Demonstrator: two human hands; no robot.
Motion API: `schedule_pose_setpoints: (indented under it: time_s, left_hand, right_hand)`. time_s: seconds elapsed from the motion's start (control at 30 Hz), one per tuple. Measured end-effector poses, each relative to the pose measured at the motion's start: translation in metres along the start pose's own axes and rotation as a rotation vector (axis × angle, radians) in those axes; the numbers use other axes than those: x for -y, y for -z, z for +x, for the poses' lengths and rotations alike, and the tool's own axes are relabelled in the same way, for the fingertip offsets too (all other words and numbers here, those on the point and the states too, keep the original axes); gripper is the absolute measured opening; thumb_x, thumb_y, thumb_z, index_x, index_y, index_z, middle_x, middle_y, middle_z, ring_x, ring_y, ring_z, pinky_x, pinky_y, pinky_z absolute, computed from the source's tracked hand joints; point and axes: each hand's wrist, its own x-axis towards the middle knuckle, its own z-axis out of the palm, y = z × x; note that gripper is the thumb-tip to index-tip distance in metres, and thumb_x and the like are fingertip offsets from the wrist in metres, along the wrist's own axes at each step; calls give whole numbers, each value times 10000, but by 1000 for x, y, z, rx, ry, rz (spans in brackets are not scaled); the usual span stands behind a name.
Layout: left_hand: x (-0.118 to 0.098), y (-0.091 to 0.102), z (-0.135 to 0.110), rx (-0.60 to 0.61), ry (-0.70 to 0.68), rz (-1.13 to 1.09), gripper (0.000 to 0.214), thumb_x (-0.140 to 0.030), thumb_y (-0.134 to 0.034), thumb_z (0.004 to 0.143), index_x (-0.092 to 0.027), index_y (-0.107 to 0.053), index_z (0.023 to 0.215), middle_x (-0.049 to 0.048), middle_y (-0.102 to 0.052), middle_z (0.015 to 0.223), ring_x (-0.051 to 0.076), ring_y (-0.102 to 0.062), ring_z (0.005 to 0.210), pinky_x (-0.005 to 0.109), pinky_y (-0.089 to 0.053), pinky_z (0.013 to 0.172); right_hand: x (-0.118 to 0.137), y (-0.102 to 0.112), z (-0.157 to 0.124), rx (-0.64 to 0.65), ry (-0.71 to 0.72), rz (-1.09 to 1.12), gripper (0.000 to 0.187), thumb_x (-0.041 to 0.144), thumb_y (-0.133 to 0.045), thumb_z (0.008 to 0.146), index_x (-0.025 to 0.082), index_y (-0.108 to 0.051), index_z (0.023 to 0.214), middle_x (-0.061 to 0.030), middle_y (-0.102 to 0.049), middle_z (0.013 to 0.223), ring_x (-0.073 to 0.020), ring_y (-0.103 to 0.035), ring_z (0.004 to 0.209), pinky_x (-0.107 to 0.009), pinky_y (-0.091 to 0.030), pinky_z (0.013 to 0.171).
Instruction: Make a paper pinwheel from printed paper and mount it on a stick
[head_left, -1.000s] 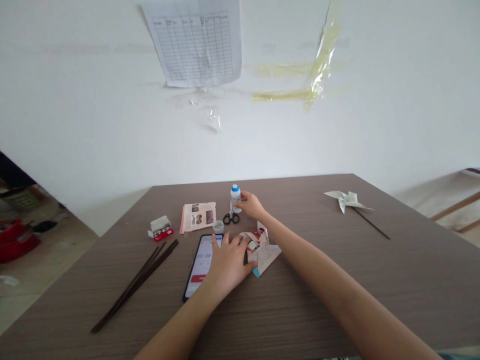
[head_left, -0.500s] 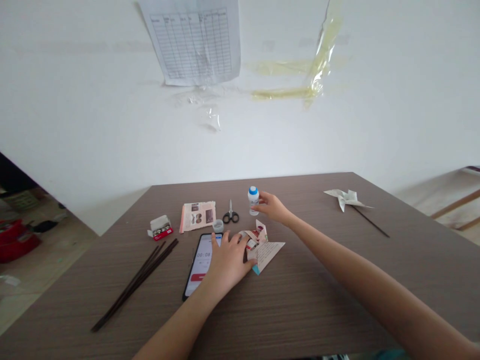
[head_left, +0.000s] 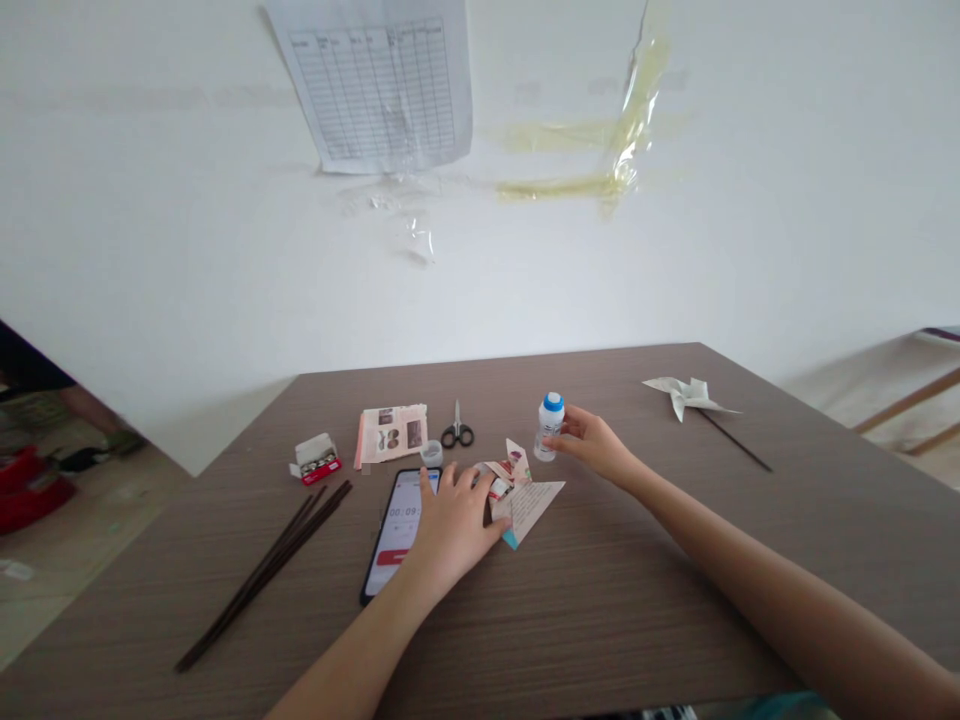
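My right hand (head_left: pixel 596 445) has its fingers closed around a white glue bottle (head_left: pixel 550 428) with a blue cap, which is upright at the right of the folded printed paper. That paper, a pinwheel (head_left: pixel 536 505) with pointed blades, lies partly under my left hand (head_left: pixel 455 515). The left thumb and fingers hold it against the table, hiding its left side. Beside this hand a phone (head_left: pixel 390 530) shows a running timer; the hand covers part of the screen. A small clear round container (head_left: pixel 431 453) sits just beyond the left fingertips.
Scissors (head_left: pixel 457 430) and a printed paper sheet (head_left: pixel 391 436) lie farther back. At left are an open small box (head_left: pixel 316 462) of metal pieces and several dark sticks (head_left: pixel 270 570). A finished pinwheel (head_left: pixel 686 395) on a stick lies at right. The wall (head_left: pixel 570 290) borders the table's back.
My right hand has moved the glue bottle to the right and a little nearer, away from the scissors. My left hand stays on the paper pinwheel.
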Motion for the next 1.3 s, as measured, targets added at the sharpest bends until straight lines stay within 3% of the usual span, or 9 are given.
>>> schedule_pose_setpoints:
  time_s: [0.37, 0.6, 0.93, 1.3]
  left_hand:
    - [3, -2, 0, 5, -2, -26, 656, -437, -850, 1161, -363, -778, 1809, 141, -727, 1931, 550, -508, 1901, 927, -254, 1574]
    - [1, 0, -1, 15, 4, -10, 636, -435, -849, 1172, -365, -782, 1800, 134, -737, 1919, 533, -512, 1902, 904, -256, 1585]
    - [9, -7, -1, -21, -16, -24, 626, -453, -851, 1151, -377, -802, 1770, 126, -742, 1917, 547, -537, 1876, 916, -276, 1568]
    - [7, -3, -2, 7, 6, -29, 650, -412, -894, 1165, -329, -796, 1803, 157, -711, 1944, 561, -501, 1912, 913, -238, 1595]
  right_hand:
    - [-11, -6, -6, -15, -4, -90, 333, 332, -1075, 870, 285, -924, 1163, -99, -991, 1218, -396, -951, 1219, -588, -761, 1189]
    - [-12, -1, -13, -21, 16, -144, 446, 296, -1090, 858, 301, -924, 1272, -116, -998, 1284, -410, -955, 1272, -602, -750, 1221]
    - [-16, -4, -14, -40, -9, -101, 407, 287, -1084, 874, 296, -888, 1231, -117, -991, 1293, -401, -964, 1264, -587, -781, 1165]
    - [-26, -3, -13, -57, 36, -81, 408, 332, -1043, 896, 308, -919, 1285, -122, -995, 1330, -435, -957, 1298, -671, -723, 1274]
